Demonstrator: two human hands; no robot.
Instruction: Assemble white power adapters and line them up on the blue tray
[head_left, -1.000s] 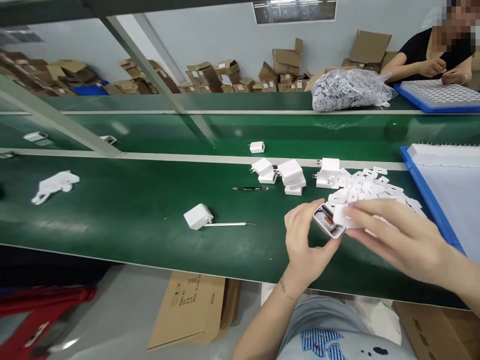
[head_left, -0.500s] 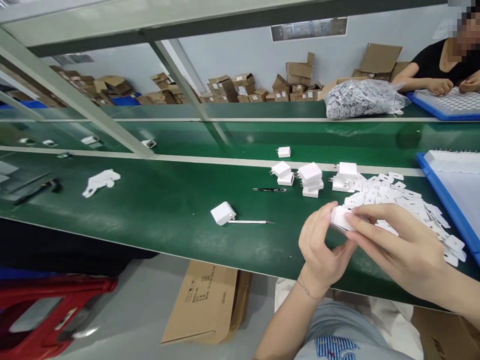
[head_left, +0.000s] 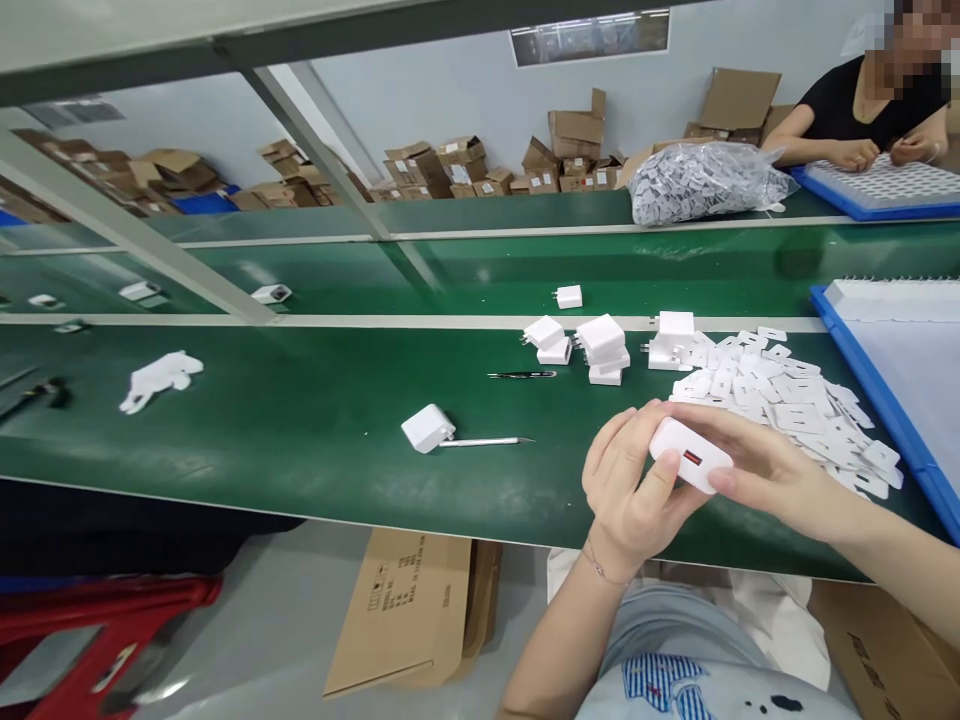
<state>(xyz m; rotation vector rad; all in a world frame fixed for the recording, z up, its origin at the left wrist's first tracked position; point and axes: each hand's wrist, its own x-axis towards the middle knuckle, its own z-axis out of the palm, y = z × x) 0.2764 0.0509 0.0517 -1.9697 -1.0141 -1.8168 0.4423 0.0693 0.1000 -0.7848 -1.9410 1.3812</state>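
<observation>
Step in hand: both hands close on a white charger [head_left: 694, 458], red port facing up; it looks like an end cap being seated.
Left hand [head_left: 630, 490]: wrapped round the charger's left end, thumb on top.
Right hand [head_left: 780, 470]: fingers pinching its right end.
Where: over the near edge of the green belt [head_left: 300, 420], just near of the pile of white caps [head_left: 787, 400].
Next move calls for: an even squeeze, seam flush.
Blue tray [head_left: 870, 385], right: a pale sheet.
Clear bag [head_left: 697, 180], far: small white parts.
</observation>
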